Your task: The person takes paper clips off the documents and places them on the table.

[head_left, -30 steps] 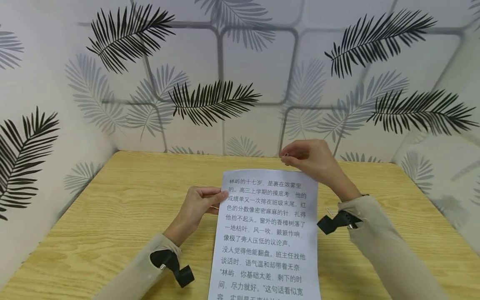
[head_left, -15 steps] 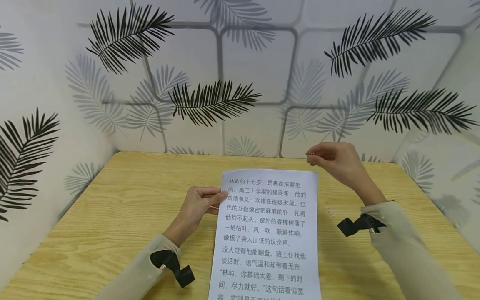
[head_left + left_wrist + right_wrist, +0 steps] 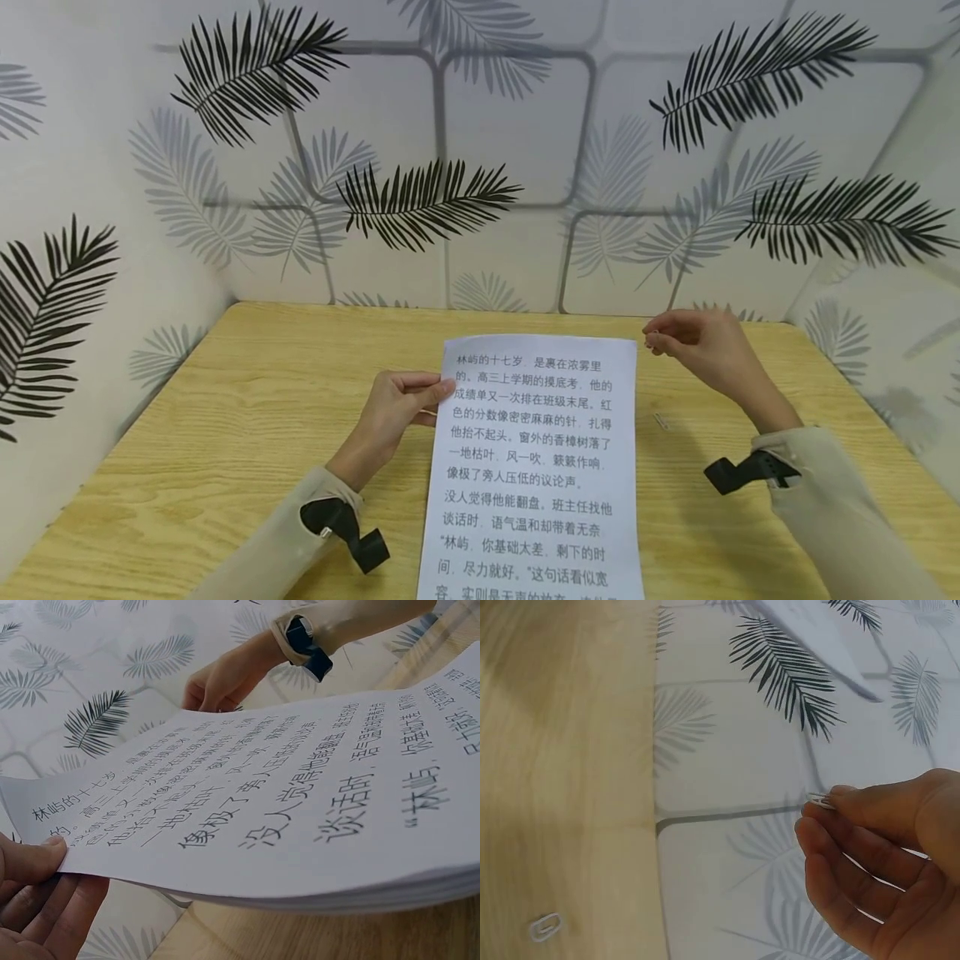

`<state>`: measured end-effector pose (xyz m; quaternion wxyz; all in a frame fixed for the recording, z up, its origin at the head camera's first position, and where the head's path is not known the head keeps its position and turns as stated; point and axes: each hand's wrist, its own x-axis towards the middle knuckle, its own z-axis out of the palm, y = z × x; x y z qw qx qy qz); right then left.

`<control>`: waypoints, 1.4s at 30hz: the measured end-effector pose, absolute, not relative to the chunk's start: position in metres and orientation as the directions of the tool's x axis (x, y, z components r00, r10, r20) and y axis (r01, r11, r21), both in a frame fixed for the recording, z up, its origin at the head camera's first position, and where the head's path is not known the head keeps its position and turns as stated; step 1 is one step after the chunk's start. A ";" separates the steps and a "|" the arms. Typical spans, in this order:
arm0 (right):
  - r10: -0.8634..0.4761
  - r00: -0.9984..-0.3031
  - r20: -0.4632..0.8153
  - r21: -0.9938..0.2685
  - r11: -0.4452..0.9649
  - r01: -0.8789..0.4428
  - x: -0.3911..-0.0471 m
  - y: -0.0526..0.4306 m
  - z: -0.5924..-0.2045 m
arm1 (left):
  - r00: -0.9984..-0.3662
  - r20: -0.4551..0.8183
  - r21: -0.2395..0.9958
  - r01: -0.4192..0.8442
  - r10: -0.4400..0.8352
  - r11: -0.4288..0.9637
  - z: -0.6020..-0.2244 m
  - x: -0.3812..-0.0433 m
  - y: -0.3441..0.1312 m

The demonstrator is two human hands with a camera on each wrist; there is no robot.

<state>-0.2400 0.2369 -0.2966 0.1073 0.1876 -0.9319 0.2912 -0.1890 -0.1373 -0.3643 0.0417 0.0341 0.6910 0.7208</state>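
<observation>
My left hand (image 3: 393, 417) pinches the left edge of a stack of printed paper (image 3: 532, 467), thumb on top and fingers beneath. In the left wrist view the stack (image 3: 247, 847) is several sheets thick and bows slightly, held up off the wooden table. Off the top right corner of the paper, my right hand (image 3: 705, 350) pinches a small white paper clip (image 3: 820, 800) between thumb and forefinger, its other fingers curled below. The clip is apart from the sheets. A second white paper clip (image 3: 660, 421) lies on the table right of the stack.
The wooden table (image 3: 300, 350) runs back to a wall (image 3: 517, 133) with a leaf pattern. Black straps (image 3: 337, 525) with camera mounts sit over both sleeves. The lower end of the paper runs out of the head view.
My right hand has moved right, from above the paper's top edge to beyond its right corner, then slightly lower, still pinching the paper clip. My left hand and the stack stay almost still.
</observation>
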 end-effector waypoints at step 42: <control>-0.312 -0.937 0.157 -0.518 0.782 -0.347 -0.229 0.256 -0.378 | -0.995 0.000 0.998 -0.006 0.096 -0.064 -0.361 -0.189 -0.140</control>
